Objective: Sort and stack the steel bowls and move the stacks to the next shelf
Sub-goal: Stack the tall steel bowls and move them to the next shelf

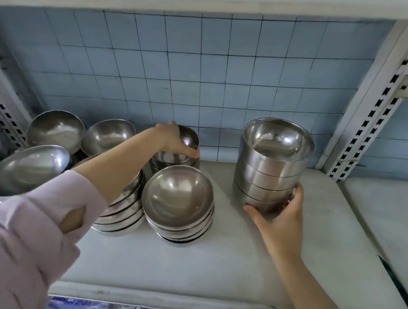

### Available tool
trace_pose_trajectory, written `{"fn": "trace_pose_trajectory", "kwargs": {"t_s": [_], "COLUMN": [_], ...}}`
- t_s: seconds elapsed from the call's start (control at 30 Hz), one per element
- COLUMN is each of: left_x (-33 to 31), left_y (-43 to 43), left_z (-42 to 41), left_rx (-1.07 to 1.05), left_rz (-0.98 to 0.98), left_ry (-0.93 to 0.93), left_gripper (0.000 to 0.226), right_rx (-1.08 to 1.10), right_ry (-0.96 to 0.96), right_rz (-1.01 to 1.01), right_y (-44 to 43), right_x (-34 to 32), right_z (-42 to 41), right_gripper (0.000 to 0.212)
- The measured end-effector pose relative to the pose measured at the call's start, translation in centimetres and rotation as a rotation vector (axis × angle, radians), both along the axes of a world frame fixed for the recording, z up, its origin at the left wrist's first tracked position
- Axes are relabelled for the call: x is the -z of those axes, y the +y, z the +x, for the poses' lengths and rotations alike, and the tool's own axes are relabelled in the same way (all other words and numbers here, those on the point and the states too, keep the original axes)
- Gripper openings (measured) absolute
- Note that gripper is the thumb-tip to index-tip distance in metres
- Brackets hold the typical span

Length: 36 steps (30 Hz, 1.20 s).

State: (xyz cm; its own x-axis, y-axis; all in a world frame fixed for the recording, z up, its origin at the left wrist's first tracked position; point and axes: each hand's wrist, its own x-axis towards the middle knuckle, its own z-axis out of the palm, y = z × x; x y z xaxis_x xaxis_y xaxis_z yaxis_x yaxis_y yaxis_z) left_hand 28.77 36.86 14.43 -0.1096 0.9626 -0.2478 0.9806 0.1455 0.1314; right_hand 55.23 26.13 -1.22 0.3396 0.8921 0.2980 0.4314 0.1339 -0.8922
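Note:
A tall stack of straight-sided steel bowls (270, 171) stands at the right of the white shelf (186, 265). My right hand (277, 212) grips the base of that stack, fingers curled round its lowest bowl. My left hand (174, 141) reaches to the back and holds the rim of a small round steel bowl (187, 140) that tops a short stack by the wall. In front of it sits a stack of round bowls (178, 199). Another round stack (122, 206) lies partly hidden under my left forearm.
More steel bowls (57, 129) lie and lean at the back left, and one tilted bowl (27, 168) sits near the left edge. A slotted white upright (371, 109) divides this shelf from the adjoining shelf (390, 219) on the right. Blue tiles back the shelves.

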Motion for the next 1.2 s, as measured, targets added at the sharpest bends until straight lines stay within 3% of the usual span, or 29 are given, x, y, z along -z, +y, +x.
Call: {"fn": "trace_pose_trajectory", "kwargs": {"t_s": [0.23,0.43,0.57,0.73,0.87,1.2], "left_x": [-4.2,-10.2,-12.2,-10.5,-8.8,-9.5], "left_y": [-1.0,-3.1,-5.0,-4.5,-3.6,-3.1], "left_z": [-0.4,3.4,8.9,14.0,14.8,15.6], "left_rx": [-0.026,0.317,0.573,0.730,0.738,0.702], "left_rz": [0.233,0.381,0.369,0.258,0.160,0.057], "left_ry": [-0.217,-0.330,-0.369,-0.239,-0.152,-0.022], "left_gripper": [0.103,0.096,0.060,0.061,0.046,0.095], "right_rx": [0.002,0.001,0.013,0.014,0.012,0.018], "right_ry": [0.004,-0.001,-0.020,-0.015,-0.030,-0.039], "right_rz": [-0.004,-0.012,-0.013,0.005,-0.007,-0.016], "right_y": [-0.3,-0.5,-0.5,-0.6,-0.6,-0.7], "right_x": [-0.2,-0.4,-0.4,-0.5,-0.5,-0.8], "right_z": [-0.2,-0.3,-0.3,-0.3,-0.4,-0.3], "right_gripper": [0.119,0.119,0.122,0.121,0.120,0.121]}}
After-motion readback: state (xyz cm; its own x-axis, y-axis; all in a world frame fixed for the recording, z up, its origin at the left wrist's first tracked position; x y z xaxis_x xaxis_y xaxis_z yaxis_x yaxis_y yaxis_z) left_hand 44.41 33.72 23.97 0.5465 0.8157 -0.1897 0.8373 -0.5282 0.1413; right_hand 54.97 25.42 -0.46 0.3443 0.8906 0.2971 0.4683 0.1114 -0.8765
